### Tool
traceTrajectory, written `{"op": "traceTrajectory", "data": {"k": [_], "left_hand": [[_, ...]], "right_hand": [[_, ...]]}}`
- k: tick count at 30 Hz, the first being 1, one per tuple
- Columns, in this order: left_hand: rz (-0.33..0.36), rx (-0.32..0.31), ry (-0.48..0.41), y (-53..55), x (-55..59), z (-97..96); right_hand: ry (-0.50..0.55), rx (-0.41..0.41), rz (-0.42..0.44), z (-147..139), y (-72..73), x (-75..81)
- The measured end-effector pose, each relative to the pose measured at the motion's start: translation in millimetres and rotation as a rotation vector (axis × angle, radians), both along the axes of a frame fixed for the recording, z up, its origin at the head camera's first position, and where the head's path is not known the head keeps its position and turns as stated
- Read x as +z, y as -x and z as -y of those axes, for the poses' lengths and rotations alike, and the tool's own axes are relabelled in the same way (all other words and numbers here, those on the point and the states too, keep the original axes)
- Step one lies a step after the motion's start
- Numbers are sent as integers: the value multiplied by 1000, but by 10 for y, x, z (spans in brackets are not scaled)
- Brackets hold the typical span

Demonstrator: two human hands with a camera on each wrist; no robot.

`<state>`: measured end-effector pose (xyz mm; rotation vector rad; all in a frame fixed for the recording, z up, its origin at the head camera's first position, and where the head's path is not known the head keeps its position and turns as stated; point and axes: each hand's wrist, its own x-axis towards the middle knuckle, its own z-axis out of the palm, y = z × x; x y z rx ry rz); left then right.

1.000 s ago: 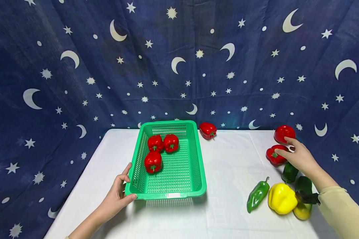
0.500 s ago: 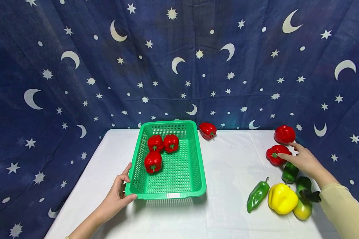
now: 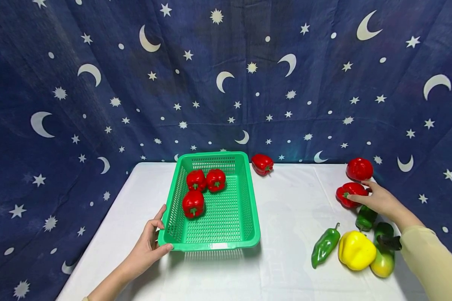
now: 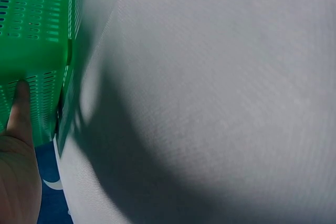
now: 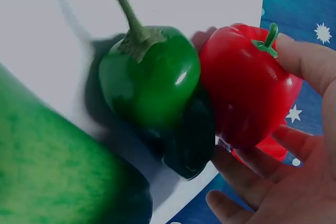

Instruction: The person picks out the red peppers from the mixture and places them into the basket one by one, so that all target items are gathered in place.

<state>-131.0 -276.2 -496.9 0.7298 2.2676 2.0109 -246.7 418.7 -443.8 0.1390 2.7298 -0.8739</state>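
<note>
My left hand holds the near left corner of a green plastic basket, its thumb at the front rim. In the left wrist view a finger lies against the perforated wall. Three red bell peppers, one of them the nearest pepper, sit in the basket's left half. At the far right my right hand grips a red bell pepper, thumb beside its green stem and fingers round the opposite side. A dark green pepper lies right beside it. Another red bell pepper is just behind.
One red bell pepper lies behind the basket's right side. On the right are a long green pepper, a yellow bell pepper, and a green-yellow vegetable beside an eggplant-like dark item. A starry curtain borders the white table.
My right hand has come down and nearer from above the two right-hand red peppers, closing its thumb and fingers round the nearer one. My left hand and the basket have stayed put.
</note>
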Motion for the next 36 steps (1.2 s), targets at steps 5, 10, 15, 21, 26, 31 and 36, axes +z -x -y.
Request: {"op": "traceTrajectory", "data": {"k": [5, 10, 15, 21, 26, 31, 36], "left_hand": [[23, 12, 14, 0, 1, 6], [50, 17, 29, 0, -8, 21], [45, 14, 40, 5, -18, 32], [54, 24, 33, -2, -3, 11], [40, 12, 12, -3, 8, 1], [40, 15, 8, -8, 26, -2], [38, 15, 9, -9, 30, -5]], "right_hand": [[-8, 12, -15, 18, 43, -18], [-19, 37, -18, 83, 88, -14], [-16, 67, -44, 177, 139, -23], [-2, 93, -48, 259, 183, -22], [5, 96, -18, 255, 198, -9], [9, 94, 25, 234, 210, -14], [10, 95, 50, 237, 219, -20]]}}
